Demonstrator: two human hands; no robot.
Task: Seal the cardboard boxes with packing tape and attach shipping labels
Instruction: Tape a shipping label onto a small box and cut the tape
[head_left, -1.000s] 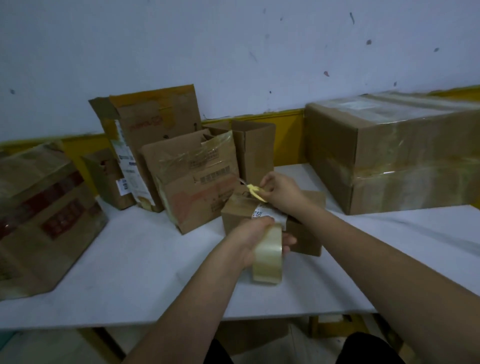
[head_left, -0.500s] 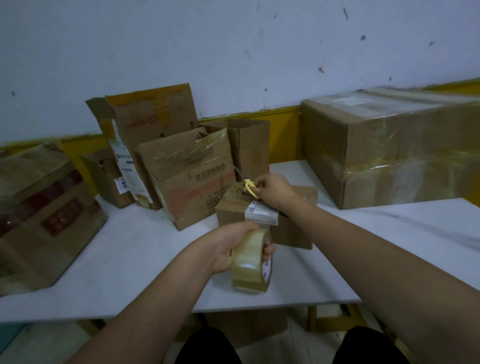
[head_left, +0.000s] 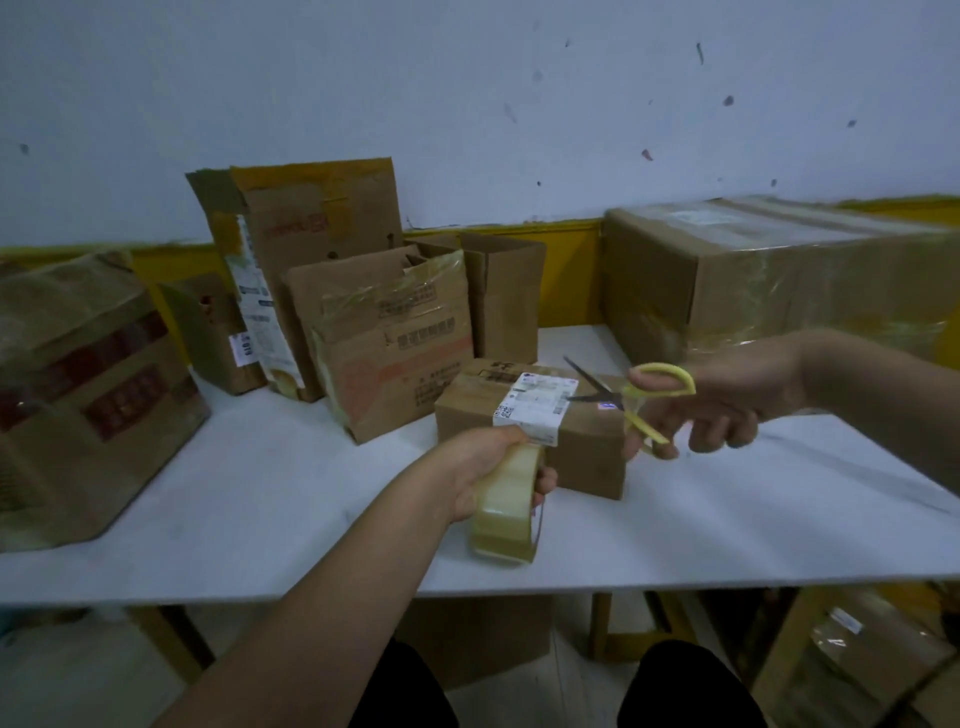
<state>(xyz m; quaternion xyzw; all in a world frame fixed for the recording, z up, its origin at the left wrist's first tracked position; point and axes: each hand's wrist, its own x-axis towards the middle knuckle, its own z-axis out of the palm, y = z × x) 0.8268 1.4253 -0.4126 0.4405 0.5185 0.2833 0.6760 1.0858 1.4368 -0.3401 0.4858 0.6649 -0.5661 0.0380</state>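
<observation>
A small closed cardboard box (head_left: 587, 447) sits mid-table with a white shipping label (head_left: 537, 408) over its top and front edge. My left hand (head_left: 480, 467) grips a roll of clear packing tape (head_left: 506, 512) just in front of the box. To the right of the box, my right hand (head_left: 711, 405) holds yellow-handled scissors (head_left: 631, 397). Their blades are spread apart and point left over the box top.
The white table (head_left: 260, 499) carries several worn boxes at the back (head_left: 384, 338), a big taped box (head_left: 78, 395) at left and a large wrapped box (head_left: 779, 280) at right. More boxes lie on the floor beneath (head_left: 852, 660). The wall stands close behind.
My right hand has lifted off the box top and swung right with the scissors, whose blades have spread apart. My left hand with the tape roll has drawn slightly toward me.
</observation>
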